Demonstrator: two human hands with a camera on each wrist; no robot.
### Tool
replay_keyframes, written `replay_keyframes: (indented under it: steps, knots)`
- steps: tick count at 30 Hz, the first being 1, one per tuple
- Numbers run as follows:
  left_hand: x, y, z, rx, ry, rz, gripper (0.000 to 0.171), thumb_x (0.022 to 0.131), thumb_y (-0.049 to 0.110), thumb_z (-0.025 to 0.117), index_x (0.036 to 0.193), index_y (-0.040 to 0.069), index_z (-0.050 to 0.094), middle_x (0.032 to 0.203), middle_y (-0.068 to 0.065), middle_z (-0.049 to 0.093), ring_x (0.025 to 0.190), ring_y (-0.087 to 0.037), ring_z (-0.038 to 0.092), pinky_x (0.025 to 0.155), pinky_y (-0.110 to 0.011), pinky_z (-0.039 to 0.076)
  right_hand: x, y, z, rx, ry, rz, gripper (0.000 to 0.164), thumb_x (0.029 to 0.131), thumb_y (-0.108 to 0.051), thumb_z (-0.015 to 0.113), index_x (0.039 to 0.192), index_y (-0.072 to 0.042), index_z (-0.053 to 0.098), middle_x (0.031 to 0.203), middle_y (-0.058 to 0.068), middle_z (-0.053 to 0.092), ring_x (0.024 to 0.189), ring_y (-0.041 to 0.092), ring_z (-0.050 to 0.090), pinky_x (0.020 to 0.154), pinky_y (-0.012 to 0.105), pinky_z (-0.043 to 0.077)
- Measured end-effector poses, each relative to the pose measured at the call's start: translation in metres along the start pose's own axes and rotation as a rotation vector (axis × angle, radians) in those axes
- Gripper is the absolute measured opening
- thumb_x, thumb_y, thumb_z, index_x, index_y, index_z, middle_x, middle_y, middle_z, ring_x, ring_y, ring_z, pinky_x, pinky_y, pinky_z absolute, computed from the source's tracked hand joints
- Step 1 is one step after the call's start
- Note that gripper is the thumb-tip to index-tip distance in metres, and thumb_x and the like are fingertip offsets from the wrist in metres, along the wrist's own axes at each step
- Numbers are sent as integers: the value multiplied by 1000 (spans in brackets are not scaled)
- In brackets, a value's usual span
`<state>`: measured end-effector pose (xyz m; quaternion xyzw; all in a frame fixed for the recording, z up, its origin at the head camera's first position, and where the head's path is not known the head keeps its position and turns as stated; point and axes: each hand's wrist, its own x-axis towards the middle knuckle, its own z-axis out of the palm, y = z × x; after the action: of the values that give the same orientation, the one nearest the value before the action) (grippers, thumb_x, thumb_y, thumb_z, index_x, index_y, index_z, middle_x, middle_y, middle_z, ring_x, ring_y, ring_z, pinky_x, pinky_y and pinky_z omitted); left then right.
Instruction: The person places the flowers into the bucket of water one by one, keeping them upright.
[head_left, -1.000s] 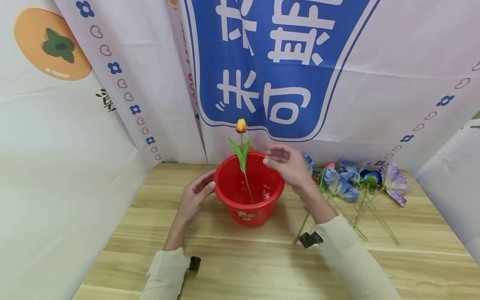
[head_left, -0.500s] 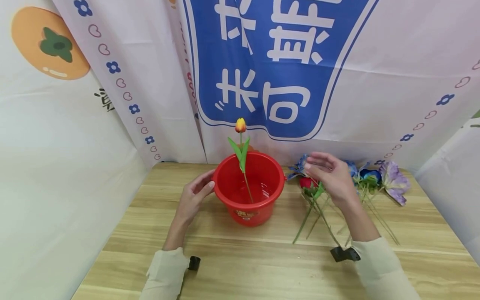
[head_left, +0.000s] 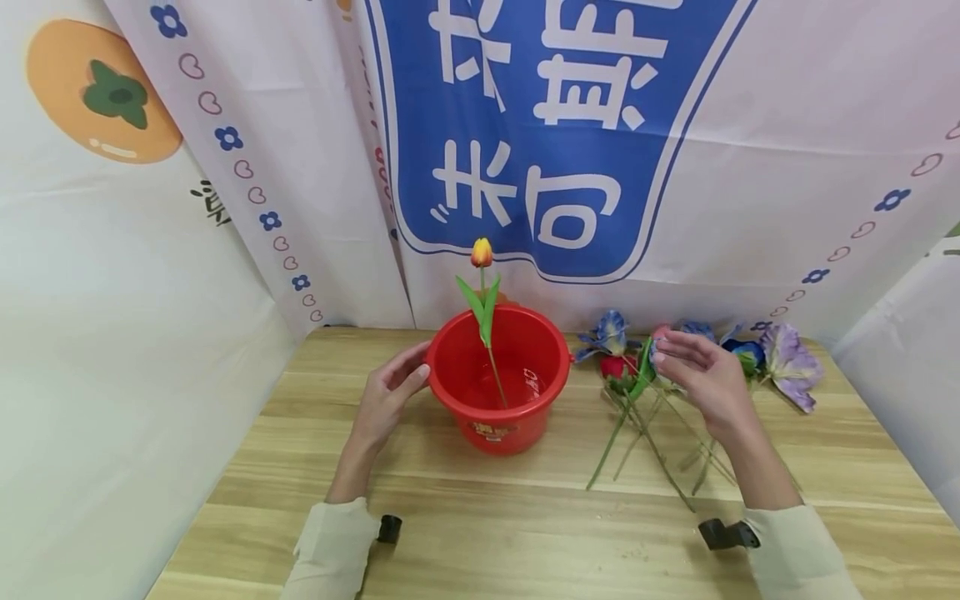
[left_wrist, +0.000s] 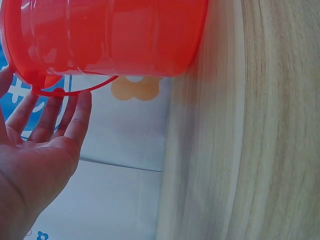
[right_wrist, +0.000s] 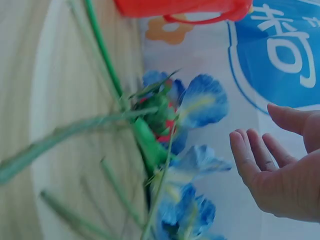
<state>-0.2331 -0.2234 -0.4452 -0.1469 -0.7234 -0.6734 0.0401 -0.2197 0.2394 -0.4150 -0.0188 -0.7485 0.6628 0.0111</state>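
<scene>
A red plastic bucket [head_left: 500, 429] stands upright on the wooden table. Inside it leans one red-and-yellow tulip [head_left: 482, 252] with green leaves. My left hand [head_left: 386, 400] rests at the bucket's left side, fingertips touching the thin red handle [left_wrist: 75, 93] and thumb near the rim. Over the flowers on the right hovers my right hand [head_left: 708, 379], fingers loosely bent and holding nothing. Close to it lie a blue flower [head_left: 611, 332], a red rose [head_left: 617, 367] and several other blooms, partly hidden behind the hand. In the right wrist view, the fingers are apart from the blue petals [right_wrist: 205, 100].
A purple flower [head_left: 791, 367] lies at the far right of the pile. Several loose green stems [head_left: 652, 450] cross on the table toward the front. Behind the table hangs a white cloth [head_left: 787, 142] with a blue printed panel [head_left: 480, 100].
My right hand has moved from beside the bucket's rim to the right, over the flower pile. The left hand, bucket and tulip have stayed in place.
</scene>
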Motion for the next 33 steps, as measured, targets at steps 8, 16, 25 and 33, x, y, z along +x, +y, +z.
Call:
replay_keyframes:
  steps: [8, 16, 25, 33]
  knots:
    - [0, -3, 0, 0, 3, 2, 48, 109, 13, 63, 155, 1, 55, 151, -26, 58, 124, -7, 66, 100, -24, 62, 2, 32, -22, -147, -42, 46, 65, 104, -26, 73, 156, 4, 49, 113, -24, 71, 104, -4, 71, 91, 19, 63]
    - [0, -4, 0, 1, 6, 4, 48, 108, 12, 63, 154, 1, 55, 149, -25, 59, 123, -7, 67, 99, -24, 62, 8, 54, -33, -221, -125, 72, 60, 105, -21, 71, 152, 10, 51, 129, 6, 75, 103, 0, 73, 93, 25, 64]
    - [0, -3, -2, -2, 1, 0, 48, 109, 13, 63, 155, 1, 54, 151, -26, 58, 124, -7, 66, 100, -24, 62, 12, 69, -39, -293, -210, 107, 55, 106, -20, 70, 149, 11, 55, 141, 29, 67, 102, 0, 71, 87, 24, 64]
    - [0, -3, -1, 2, -3, 7, 48, 109, 13, 63, 154, 0, 54, 151, -26, 58, 124, -6, 66, 100, -24, 62, 12, 74, -39, -268, -237, 136, 52, 107, -14, 67, 149, 13, 53, 144, 34, 63, 102, 2, 73, 88, 27, 66]
